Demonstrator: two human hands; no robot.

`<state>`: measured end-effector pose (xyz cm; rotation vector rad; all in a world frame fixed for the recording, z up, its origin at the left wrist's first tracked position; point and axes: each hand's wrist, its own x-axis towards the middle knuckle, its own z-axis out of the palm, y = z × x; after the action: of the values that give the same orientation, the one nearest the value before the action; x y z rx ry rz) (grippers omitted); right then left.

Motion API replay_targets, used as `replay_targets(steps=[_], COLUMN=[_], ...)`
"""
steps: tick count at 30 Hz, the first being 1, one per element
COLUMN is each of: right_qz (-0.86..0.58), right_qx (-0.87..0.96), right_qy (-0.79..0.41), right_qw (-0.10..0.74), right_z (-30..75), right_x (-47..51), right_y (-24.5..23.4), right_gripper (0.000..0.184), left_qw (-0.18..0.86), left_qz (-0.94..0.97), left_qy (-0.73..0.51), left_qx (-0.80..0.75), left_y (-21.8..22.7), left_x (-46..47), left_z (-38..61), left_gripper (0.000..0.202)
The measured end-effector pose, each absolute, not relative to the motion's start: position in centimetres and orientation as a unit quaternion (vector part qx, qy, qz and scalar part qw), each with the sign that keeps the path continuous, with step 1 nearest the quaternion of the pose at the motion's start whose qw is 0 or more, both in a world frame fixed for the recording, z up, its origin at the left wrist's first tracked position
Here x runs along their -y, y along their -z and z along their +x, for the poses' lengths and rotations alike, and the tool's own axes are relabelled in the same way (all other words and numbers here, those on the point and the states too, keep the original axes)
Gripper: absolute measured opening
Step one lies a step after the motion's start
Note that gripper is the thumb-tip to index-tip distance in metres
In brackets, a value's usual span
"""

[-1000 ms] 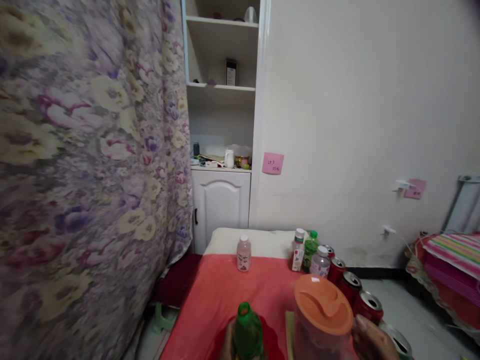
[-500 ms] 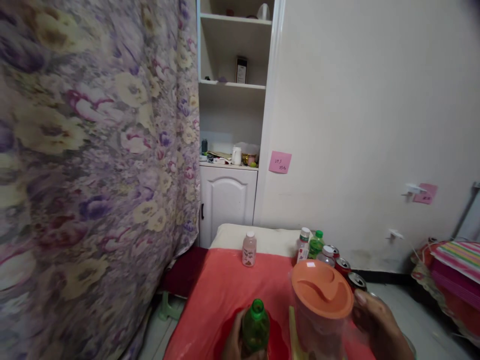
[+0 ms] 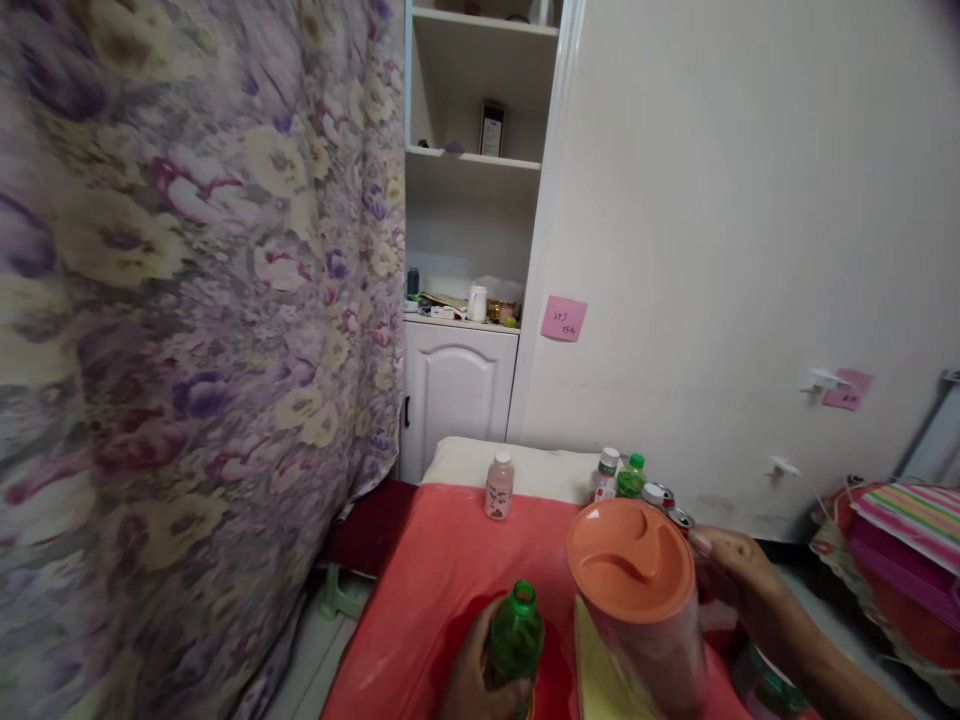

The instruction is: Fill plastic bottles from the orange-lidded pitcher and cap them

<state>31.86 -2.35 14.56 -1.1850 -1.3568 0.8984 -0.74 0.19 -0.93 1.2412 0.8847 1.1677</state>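
Note:
My left hand [image 3: 474,672] is wrapped round an uncapped green plastic bottle [image 3: 516,632] that stands upright over a red plate [image 3: 459,640]. My right hand [image 3: 739,585] grips the side of a clear pitcher with an orange lid [image 3: 631,560], lifted and tilted slightly toward the bottle. Both are above a table with a red cloth [image 3: 435,575]. The lower parts of bottle and pitcher are cut off by the frame edge.
A pink bottle [image 3: 499,486] stands alone at the table's far end. More bottles [image 3: 619,477] and red cans [image 3: 679,516] line the far right edge. A floral curtain [image 3: 187,330] hangs left; a white cabinet [image 3: 457,385] with shelves stands behind; striped bedding [image 3: 911,525] lies right.
The pitcher has risen and moved left toward the green bottle, tilting, with my right hand showing more on its side. The camera view shifted right and slightly up.

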Motion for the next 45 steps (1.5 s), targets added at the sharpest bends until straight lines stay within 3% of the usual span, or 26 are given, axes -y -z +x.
replay_targets(steps=[18,24,45], right_qz=[-0.502,-0.501,-0.510], right_qx=[0.681,0.693,0.769], right_qy=[-0.381,-0.373,-0.295], right_qw=[0.373,0.360,0.246], right_z=[29.3,28.6,26.6], right_x=[0.9,0.6,0.1], right_y=[-20.1,-20.7,-23.8], right_gripper=[0.061,0.061,0.056], left_qw=[0.606,0.603,0.576], left_qz=[0.521,0.519,0.547], left_qy=[-0.494,-0.509,-0.483], left_qx=[-0.342,-0.330,-0.367], left_y=[-0.1,1.3,-0.3], left_x=[0.3,0.2,1.0], left_z=[-0.2,-0.3,0.3], left_gripper=[0.085,0.083,0.072])
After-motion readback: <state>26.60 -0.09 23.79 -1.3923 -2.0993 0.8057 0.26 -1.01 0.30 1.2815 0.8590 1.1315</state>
